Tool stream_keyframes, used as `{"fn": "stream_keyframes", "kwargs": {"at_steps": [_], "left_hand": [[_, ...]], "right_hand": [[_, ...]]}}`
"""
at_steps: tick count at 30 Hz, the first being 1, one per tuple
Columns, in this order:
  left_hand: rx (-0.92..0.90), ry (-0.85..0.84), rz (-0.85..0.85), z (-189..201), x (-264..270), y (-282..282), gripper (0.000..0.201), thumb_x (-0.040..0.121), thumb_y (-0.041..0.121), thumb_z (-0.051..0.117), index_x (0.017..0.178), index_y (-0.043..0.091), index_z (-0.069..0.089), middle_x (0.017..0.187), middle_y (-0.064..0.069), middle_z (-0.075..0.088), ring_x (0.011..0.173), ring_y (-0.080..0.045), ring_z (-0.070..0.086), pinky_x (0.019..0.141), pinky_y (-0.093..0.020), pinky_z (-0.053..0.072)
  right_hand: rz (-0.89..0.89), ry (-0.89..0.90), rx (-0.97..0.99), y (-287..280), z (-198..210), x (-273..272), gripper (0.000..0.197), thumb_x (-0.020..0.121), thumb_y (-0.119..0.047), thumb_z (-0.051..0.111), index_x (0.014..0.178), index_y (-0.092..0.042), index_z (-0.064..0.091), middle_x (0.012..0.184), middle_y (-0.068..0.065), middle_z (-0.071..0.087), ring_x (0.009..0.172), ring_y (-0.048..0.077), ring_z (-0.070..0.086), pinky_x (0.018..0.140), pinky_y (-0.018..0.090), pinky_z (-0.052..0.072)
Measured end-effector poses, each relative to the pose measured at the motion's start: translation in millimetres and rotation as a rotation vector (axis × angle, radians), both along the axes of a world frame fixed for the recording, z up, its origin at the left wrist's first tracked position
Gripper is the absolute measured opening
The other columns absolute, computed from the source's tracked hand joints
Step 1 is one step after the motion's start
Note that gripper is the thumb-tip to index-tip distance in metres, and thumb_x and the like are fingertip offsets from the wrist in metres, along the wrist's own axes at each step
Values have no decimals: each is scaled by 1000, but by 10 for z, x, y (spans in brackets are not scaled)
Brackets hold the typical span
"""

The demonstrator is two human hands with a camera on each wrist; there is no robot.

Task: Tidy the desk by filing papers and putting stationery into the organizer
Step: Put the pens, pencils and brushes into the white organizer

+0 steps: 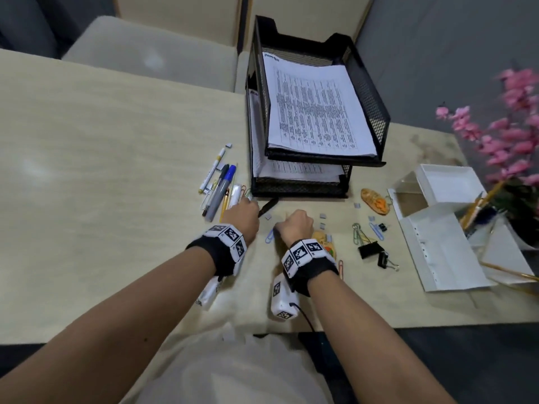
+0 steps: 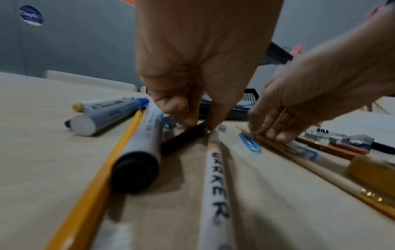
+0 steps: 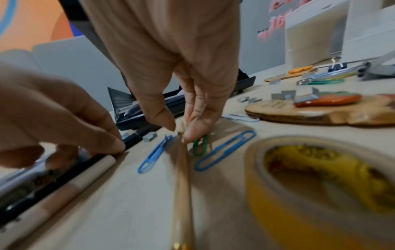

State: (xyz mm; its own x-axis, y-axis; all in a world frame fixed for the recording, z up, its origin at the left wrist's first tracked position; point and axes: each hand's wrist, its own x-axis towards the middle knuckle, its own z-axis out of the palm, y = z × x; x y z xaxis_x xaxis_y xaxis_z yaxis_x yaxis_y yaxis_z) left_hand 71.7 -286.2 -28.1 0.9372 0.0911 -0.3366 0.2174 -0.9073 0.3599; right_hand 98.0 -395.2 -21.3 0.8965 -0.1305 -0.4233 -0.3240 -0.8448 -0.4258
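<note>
My left hand [image 1: 248, 207] is at the desk just in front of the black mesh paper tray [image 1: 376, 112]. Its thumb and forefinger [image 2: 200, 125] pinch the far end of a black pen [image 2: 183, 138]. The forefinger also touches the tip of a white marker [image 2: 215, 177] lying beside the pen. My right hand [image 1: 291, 220] pinches the tip of a thin wooden brush [image 3: 181, 186] between thumb and forefinger [image 3: 180, 130]. The brush lies flat on the desk. Printed papers [image 1: 315, 112] fill both tray tiers. The white organizer [image 1: 446, 182] stands open at the right.
More pens and a yellow pencil [image 1: 221, 185] lie left of the tray. Blue and green paper clips [image 3: 224, 150], staples, binder clips [image 1: 370, 249], a yellow tape roll [image 3: 278, 186] and wooden ornaments [image 1: 373, 199] are scattered around my right hand. Pink flowers [image 1: 510, 126] stand far right.
</note>
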Motion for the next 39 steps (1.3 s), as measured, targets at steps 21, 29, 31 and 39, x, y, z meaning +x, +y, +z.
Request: {"fn": "stream_keyframes", "kwargs": {"at_steps": [21, 29, 31, 39], "left_hand": [[-557, -222, 546, 575, -473, 915, 21, 84, 4, 47, 67, 10, 58, 58, -1, 47, 56, -17, 41, 51, -25, 28], [-760, 64, 292, 444, -518, 898, 22, 94, 7, 46, 105, 6, 65, 97, -9, 62, 94, -19, 55, 89, -28, 42], [-770, 94, 222, 448, -499, 832, 22, 97, 9, 43, 110, 4, 60, 95, -8, 61, 85, -14, 59, 85, -22, 43], [-741, -108, 625, 319, -518, 897, 14, 99, 24, 38, 94, 12, 44, 67, 0, 43, 55, -13, 38, 48, -23, 31]], "right_hand": [[1332, -223, -180, 228, 26, -287, 26, 85, -5, 50, 107, -13, 61, 112, 5, 54, 104, 24, 43, 80, 35, 42], [987, -84, 194, 313, 526, 48, 10, 81, -21, 68, 89, -16, 71, 78, -11, 56, 80, 5, 49, 79, 21, 40], [793, -41, 431, 403, 655, 123, 3, 77, -12, 72, 78, -15, 71, 69, -8, 61, 61, -7, 53, 65, 8, 43], [293, 190, 603, 719, 343, 144, 24, 83, 6, 55, 82, -17, 48, 95, 16, 64, 72, 22, 63, 63, 27, 52]]}}
